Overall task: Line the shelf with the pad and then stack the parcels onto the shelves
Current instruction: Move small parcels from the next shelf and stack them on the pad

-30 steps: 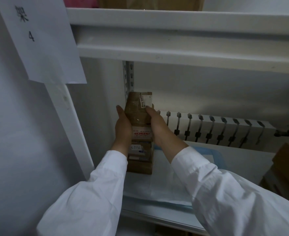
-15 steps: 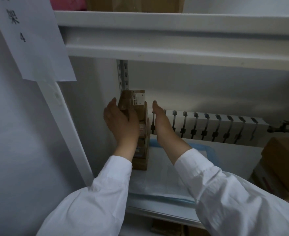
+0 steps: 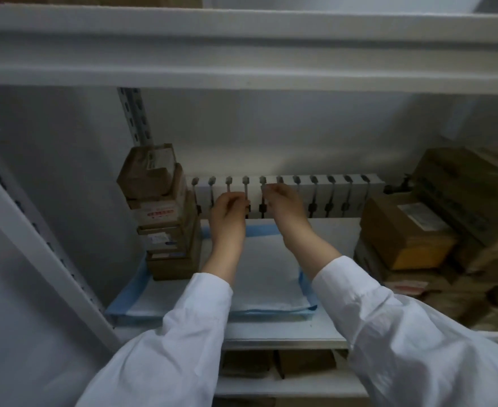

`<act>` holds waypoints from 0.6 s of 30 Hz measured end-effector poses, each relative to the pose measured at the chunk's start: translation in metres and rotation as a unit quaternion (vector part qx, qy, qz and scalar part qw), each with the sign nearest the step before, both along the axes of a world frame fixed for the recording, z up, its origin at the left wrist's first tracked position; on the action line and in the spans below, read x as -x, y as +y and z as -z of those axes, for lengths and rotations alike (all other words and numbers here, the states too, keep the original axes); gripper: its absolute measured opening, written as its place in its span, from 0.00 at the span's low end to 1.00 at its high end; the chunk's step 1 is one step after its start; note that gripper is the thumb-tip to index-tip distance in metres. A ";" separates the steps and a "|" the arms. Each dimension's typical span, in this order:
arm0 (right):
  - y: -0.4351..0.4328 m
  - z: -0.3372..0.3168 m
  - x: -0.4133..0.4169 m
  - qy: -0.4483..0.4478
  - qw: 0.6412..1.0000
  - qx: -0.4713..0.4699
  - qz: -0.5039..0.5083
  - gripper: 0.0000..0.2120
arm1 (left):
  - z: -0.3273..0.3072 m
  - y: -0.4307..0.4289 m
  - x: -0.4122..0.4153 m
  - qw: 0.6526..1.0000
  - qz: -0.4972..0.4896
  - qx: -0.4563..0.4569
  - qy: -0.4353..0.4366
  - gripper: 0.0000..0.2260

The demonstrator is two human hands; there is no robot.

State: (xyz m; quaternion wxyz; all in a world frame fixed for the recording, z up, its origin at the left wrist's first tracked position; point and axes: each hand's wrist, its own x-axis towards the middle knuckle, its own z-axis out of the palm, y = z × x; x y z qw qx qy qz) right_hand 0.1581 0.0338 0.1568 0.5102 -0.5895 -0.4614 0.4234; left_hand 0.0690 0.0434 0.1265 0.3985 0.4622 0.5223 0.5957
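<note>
Left hand and right hand quit parcel stack, grips curled empty; cartons crowd right.

My sleeves are creased white woven cloth. The pad looks like soft matt paper bordered in blue film. On its left edge, the parcels are dull brown cardboard with paper labels. The shelf beneath it is smooth painted metal.
</note>
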 end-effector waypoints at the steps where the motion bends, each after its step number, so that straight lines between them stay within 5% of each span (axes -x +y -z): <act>1: -0.006 0.002 -0.011 -0.019 1.000 0.002 0.004 0.08 | 0.002 -0.003 -0.011 0.999 0.017 0.027 -0.010 0.12; 8: -0.052 0.011 -0.089 -0.205 0.978 -0.030 0.018 0.12 | 0.019 -0.026 -0.082 0.977 0.125 0.156 -0.076 0.05; 13: -0.068 0.033 -0.145 -0.384 0.914 -0.060 0.119 0.17 | 0.032 -0.038 -0.121 0.944 0.163 0.256 -0.127 0.11; 18: -0.081 0.045 -0.183 -0.430 0.885 -0.019 0.178 0.23 | 0.042 -0.051 -0.153 0.927 0.173 0.296 -0.153 0.15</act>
